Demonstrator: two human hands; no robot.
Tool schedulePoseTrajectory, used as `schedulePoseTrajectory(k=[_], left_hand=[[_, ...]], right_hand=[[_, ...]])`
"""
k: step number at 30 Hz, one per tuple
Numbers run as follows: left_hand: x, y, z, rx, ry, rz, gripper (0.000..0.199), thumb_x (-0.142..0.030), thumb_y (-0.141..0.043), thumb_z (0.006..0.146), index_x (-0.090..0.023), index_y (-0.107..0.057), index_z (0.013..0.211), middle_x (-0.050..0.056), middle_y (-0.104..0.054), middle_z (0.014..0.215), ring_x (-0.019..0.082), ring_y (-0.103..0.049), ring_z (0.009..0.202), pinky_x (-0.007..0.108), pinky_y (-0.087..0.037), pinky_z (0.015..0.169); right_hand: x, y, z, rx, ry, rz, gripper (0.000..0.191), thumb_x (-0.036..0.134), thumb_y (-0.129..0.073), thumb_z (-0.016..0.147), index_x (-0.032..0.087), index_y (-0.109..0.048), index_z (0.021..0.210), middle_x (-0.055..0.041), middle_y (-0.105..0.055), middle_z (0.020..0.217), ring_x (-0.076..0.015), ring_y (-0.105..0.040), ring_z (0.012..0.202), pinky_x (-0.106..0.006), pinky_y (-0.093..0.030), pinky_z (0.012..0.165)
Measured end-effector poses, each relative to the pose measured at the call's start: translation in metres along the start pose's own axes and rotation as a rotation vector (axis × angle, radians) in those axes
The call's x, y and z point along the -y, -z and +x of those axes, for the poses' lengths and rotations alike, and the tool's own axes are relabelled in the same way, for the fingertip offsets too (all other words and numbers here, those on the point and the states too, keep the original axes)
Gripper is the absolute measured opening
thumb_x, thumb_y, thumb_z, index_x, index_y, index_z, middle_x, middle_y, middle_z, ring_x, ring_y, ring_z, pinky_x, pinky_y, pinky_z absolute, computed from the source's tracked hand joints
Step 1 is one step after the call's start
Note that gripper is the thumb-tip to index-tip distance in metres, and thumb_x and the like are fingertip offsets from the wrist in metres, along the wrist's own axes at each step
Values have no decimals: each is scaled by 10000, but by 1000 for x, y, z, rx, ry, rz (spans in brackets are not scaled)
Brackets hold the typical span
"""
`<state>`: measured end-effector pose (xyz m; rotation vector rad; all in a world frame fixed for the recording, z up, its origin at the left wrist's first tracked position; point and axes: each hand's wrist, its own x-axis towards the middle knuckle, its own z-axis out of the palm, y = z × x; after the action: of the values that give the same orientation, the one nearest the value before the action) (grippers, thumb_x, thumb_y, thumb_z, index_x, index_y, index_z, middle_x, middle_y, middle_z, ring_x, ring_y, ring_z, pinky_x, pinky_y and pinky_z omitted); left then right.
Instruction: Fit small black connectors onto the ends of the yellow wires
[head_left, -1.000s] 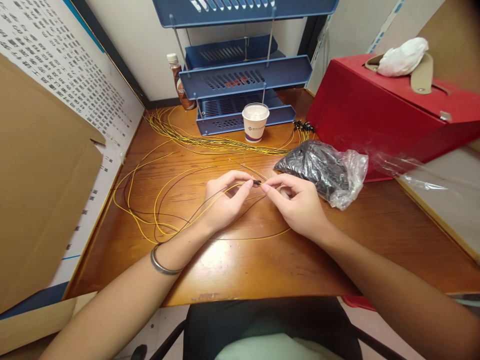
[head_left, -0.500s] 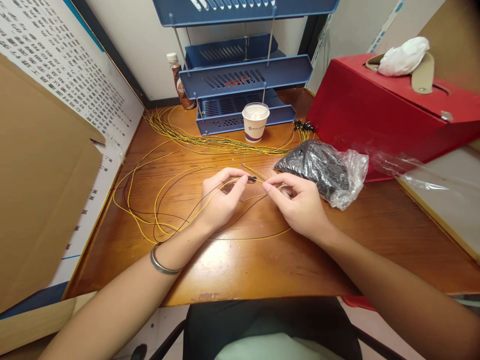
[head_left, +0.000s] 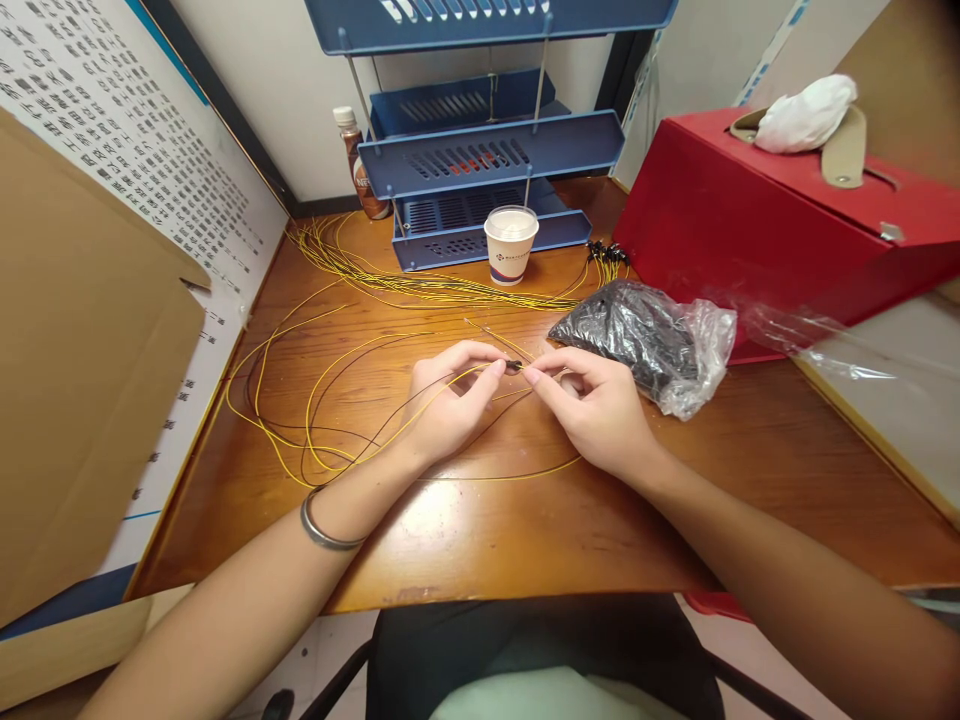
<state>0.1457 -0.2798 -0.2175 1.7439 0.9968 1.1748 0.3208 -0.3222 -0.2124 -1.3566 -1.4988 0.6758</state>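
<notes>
Between thumb and fingers, my left hand (head_left: 456,395) pinches a small black connector (head_left: 514,367). My right hand (head_left: 589,400) pinches a thin yellow wire just to the right of the connector, its fingertips close to those of the left. A loose yellow wire (head_left: 311,400) and a dark wire (head_left: 321,385) loop over the table to the left and run across my left wrist. How the wire meets the connector is too small to make out.
A bundle of yellow and black wires (head_left: 450,292) lies behind my hands, near a paper cup (head_left: 511,250). To the right are a plastic bag of black parts (head_left: 637,335) and a red box (head_left: 750,220). A blue rack (head_left: 487,155) and a bottle (head_left: 360,165) stand behind.
My left hand has shifted slightly right, bringing the black connector closer to my right fingertips. The right hand has barely moved.
</notes>
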Motion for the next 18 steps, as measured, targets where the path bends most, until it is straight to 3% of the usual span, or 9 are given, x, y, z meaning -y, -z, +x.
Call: schedulePoseTrajectory(k=[4, 11, 18], left_hand=[[-1, 0, 0, 12, -4, 10, 138, -299, -694, 895, -174, -748, 877, 67, -778, 809, 185, -743, 776, 232, -565, 603], [-1, -2, 0, -51, 43, -99, 190, -348, -721, 891, -160, -740, 878, 64, -783, 816, 133, -693, 600, 210, -541, 506], [-1, -2, 2, -63, 27, -147, 185, -328, -725, 878, -144, -732, 861, 69, -786, 817, 125, -700, 604, 182, -548, 497]], right_hand=[[0, 1, -1, 5, 4, 1, 173, 300, -660, 880, 166, -757, 829, -3, -659, 701, -73, -351, 483, -267, -266, 471], [1, 0, -1, -1, -24, 12, 185, 328, -672, 879, 165, -752, 849, 1, -652, 697, -70, -352, 468, -270, -253, 463], [0, 1, -1, -8, -5, -2, 174, 305, -659, 881, 163, -747, 836, 19, -608, 643, -68, -335, 459, -269, -238, 461]])
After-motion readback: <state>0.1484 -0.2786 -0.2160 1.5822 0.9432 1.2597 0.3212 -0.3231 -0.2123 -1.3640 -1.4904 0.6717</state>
